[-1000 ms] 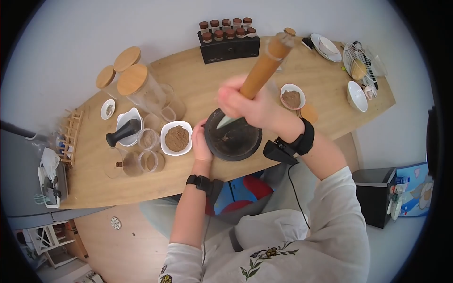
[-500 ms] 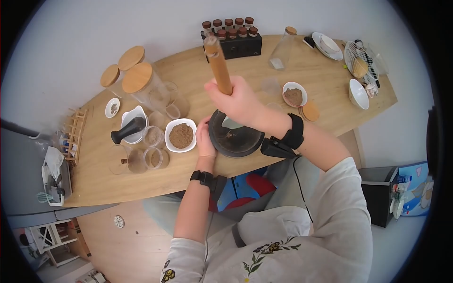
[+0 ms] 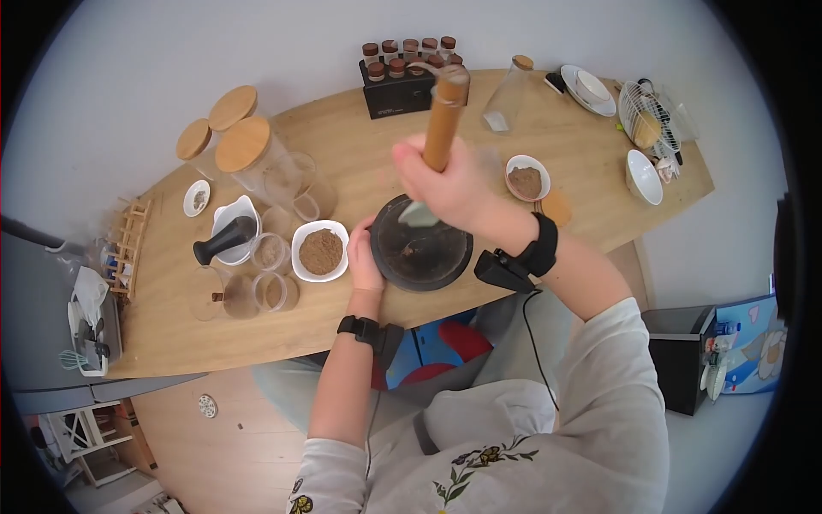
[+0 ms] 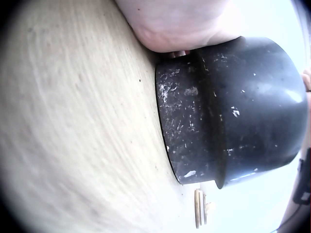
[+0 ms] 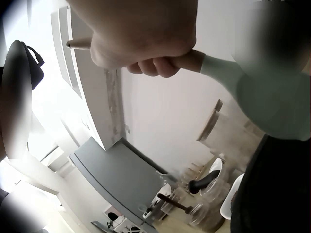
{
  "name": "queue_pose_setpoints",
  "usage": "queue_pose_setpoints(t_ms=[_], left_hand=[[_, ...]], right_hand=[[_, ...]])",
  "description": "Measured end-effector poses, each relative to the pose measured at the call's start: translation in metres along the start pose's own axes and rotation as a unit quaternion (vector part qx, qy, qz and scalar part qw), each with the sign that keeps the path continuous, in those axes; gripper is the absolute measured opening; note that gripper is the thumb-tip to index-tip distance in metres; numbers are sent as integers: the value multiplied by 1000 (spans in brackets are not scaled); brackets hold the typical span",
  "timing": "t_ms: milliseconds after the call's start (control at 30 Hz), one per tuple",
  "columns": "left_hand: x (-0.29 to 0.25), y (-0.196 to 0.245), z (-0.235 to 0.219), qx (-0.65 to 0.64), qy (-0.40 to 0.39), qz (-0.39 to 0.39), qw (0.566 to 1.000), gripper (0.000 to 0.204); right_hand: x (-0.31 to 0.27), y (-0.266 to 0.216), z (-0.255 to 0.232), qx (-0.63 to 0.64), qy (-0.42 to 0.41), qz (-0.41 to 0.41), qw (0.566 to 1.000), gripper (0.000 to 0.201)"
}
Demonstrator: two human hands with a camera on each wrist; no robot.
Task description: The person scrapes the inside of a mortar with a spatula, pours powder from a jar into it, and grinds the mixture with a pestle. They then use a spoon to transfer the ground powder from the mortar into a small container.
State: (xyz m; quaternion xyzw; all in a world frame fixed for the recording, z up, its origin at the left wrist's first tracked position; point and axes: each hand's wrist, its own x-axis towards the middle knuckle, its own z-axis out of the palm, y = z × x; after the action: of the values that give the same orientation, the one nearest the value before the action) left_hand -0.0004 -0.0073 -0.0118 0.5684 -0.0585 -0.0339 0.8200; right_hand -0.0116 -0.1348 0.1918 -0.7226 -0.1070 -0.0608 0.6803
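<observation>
My right hand [image 3: 447,187] grips a spatula by its wooden handle [image 3: 444,124], which stands almost upright above the black bowl [image 3: 424,257]. The spatula's pale green head [image 5: 272,104] points down into the bowl, and shows large in the right wrist view. Inside, the dark bowl has a little brownish residue at the bottom. My left hand [image 3: 366,265] cups the bowl's left side, its fingers curved along the wall. In the left wrist view the bowl's scuffed outer wall [image 4: 233,111] and stepped foot stand on the wooden table, with the palm [image 4: 184,24] against it.
A white bowl of brown powder [image 3: 323,253] stands just left of the left hand, near clear cups [image 3: 274,293] and a black-handled pestle [image 3: 227,240]. Lidded jars [image 3: 257,158], a spice rack [image 3: 398,98], another powder bowl [image 3: 526,178] and a corked flask [image 3: 507,98] stand farther back.
The spatula's handle has swung from leaning right to leaning left, then back to nearly upright, my right hand moving with it over the bowl. My left hand keeps its place at the bowl.
</observation>
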Motion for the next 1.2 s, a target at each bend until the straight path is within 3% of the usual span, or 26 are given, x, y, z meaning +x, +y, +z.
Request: queue_pose_setpoints(t_ms=[67, 133, 167, 267, 367, 467, 567, 667, 867, 967, 1100, 1200], left_hand=[[1, 1, -1, 1, -4, -5, 1000, 33], [0, 5, -1, 5, -8, -14, 1000, 32], [-2, 6, -1, -1, -5, -16, 1000, 32], [-1, 6, 2, -21, 0, -18, 1000, 31], [0, 3, 0, -23, 0, -15, 1000, 31], [-3, 5, 1, 15, 7, 1, 1000, 31], [-2, 10, 2, 32, 1, 3, 999, 31], [0, 2, -1, -11, 6, -5, 1000, 31], [-1, 2, 1, -27, 11, -16, 999, 31], [-2, 2, 0, -7, 13, -11, 1000, 31], [0, 5, 2, -13, 12, -14, 1000, 31], [0, 3, 1, -17, 13, -16, 1000, 31]], right_hand=[[-2, 9, 4, -19, 12, 13, 1000, 31], [-2, -13, 14, -43, 11, 14, 999, 31], [2, -20, 13, -2, 7, 65, 998, 30], [8, -22, 11, -5, 39, -5, 999, 30], [5, 8, 17, -99, 46, 15, 994, 29], [7, 4, 29, -140, 10, -31, 990, 30], [14, -21, 31, -17, 54, 29, 998, 30], [16, -6, 22, -15, 43, -8, 999, 30], [-4, 6, -4, 55, -105, -32, 992, 32], [-6, -13, -17, 89, -95, -59, 990, 33], [-13, 16, -9, 76, -80, -60, 992, 34], [-15, 3, -17, 155, -146, -17, 977, 28]])
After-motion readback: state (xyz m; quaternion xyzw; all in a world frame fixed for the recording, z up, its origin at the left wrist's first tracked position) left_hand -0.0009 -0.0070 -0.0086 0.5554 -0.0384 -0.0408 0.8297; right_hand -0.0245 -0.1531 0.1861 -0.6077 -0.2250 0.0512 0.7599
